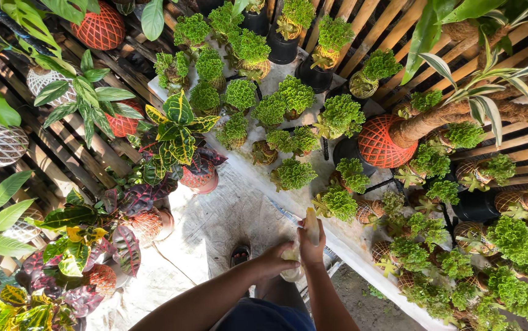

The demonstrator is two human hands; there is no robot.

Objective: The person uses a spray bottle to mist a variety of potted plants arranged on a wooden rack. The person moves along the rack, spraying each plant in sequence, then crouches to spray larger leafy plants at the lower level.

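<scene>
While your right hand (310,244) grips a pale yellowish bottle (311,225) upright and your left hand (276,260) closes on a pale wad (292,252) beside it, both hover above the white shelf's near edge (362,242); curly green plants (340,203) stand just beyond, and I cannot tell which are tended

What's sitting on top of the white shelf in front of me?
The white shelf carries many small curly green plants, several rooted in brown fibre balls. Foliage hides most other bases and much of the shelf surface.
</scene>
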